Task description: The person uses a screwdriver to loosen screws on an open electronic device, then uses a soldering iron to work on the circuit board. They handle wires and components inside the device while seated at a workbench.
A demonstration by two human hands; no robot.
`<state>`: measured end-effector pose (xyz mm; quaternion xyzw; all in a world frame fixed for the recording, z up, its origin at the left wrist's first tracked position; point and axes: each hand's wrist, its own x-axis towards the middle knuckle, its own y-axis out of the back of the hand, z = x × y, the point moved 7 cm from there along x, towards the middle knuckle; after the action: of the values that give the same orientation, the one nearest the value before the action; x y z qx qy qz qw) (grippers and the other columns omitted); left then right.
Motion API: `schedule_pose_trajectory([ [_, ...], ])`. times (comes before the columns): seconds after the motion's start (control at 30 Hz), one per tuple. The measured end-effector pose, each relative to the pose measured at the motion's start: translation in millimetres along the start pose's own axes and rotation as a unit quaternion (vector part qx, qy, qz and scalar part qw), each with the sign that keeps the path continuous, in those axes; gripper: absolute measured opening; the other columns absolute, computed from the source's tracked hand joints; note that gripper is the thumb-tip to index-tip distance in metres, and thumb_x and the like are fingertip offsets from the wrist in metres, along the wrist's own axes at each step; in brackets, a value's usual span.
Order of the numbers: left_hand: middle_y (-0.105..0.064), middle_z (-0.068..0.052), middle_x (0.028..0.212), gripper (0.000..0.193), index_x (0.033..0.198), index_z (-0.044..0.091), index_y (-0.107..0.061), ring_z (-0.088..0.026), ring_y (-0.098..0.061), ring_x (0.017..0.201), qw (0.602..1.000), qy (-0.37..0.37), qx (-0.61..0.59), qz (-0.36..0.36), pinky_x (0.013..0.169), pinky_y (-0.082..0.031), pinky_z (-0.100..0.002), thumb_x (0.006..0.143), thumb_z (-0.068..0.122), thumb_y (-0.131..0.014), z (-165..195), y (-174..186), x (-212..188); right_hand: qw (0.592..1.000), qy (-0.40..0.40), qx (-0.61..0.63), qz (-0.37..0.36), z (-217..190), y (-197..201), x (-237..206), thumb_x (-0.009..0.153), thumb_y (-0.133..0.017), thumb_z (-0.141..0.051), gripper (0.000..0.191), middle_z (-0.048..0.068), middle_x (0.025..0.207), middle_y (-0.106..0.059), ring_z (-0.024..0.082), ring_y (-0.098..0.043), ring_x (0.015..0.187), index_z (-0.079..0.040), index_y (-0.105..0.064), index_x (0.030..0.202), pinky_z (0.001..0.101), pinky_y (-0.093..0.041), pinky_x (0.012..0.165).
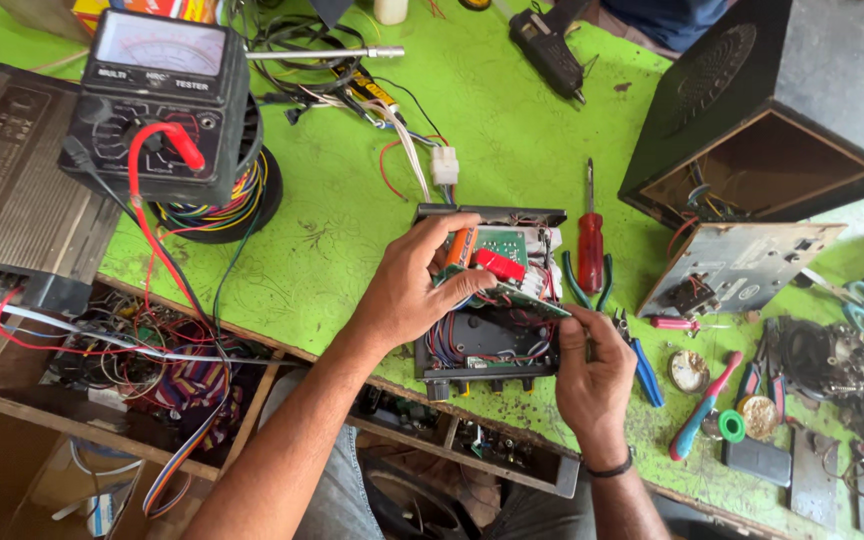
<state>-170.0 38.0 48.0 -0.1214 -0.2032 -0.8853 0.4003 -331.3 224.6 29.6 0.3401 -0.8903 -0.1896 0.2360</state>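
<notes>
Head view | left hand (407, 290) grip closed on circuit board (500, 262) | right hand (592, 375) grip pinching board's right edge

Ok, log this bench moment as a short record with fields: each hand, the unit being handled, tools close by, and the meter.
left hand: grips the green circuit board, tilted up out of the case
right hand: at the board's right edge, fingers pinched; what they hold cannot be told
unit: open black case with wires inside, on the green table
tools close by: red-handled screwdriver, green-handled pliers, blue-handled pliers
meter: analogue multimeter, upper left, red lead plugged in
</notes>
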Motion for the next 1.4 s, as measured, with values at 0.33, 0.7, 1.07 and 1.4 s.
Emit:
schedule_pose_trajectory([
  [0.33,-0.07,-0.009,0.136,0.065,0.149,0.015,-0.056,-0.025,-0.068,0.101,0.992,0.059,-0.043,-0.101,0.088,-0.057,-0.035,0.099,0.057,-0.05,-33.5,12.2,-11.7,0.995,0.073,0.021,0.058,0.9,-14.1,-28.8,0.106,-0.062,-0.021,0.028,0.0,0.092,-0.059,0.005,-0.055,0.078,0.0,-0.068,0.124,0.0218,-0.042,0.066],
  [0.7,-0.072,-0.012,0.133,0.065,0.138,0.013,-0.068,-0.028,-0.064,0.128,0.978,-0.162,0.104,-0.085,0.116,-0.04,-0.053,0.097,0.062,-0.065,-49.6,17.9,-15.6,0.999,-0.005,-0.033,0.003,29.4,-25.2,-20.9,0.11,-0.061,-0.03,0.041,-0.004,0.069,-0.049,0.005,-0.041,0.066,-0.001,-0.059,0.081,0.027,-0.029,0.057],
  [1.07,-0.077,-0.003,0.096,0.035,0.109,0.013,-0.08,-0.016,-0.072,0.083,0.948,-0.118,-0.003,-0.296,0.076,-0.056,-0.032,0.084,0.037,-0.085,-58.9,-32.2,42.9,0.976,-0.015,0.175,-0.13,57.8,-21.6,27.2,0.101,-0.067,-0.008,0.034,0.004,0.122,-0.071,0.008,-0.064,0.108,0.001,-0.061,0.133,0.0217,-0.051,0.089],
  [1.4,-0.073,-0.004,0.087,0.036,0.11,0.012,-0.081,-0.016,-0.067,0.076,0.954,-0.149,0.024,-0.258,0.066,-0.051,-0.034,0.089,0.04,-0.083,-78.5,-51.4,45.7,0.95,-0.068,0.186,-0.242,85.2,-41.0,23.4,0.093,-0.066,0.006,0.054,0.009,0.132,-0.062,0.015,-0.059,0.12,0.002,-0.055,0.145,0.0298,-0.049,0.101],
])
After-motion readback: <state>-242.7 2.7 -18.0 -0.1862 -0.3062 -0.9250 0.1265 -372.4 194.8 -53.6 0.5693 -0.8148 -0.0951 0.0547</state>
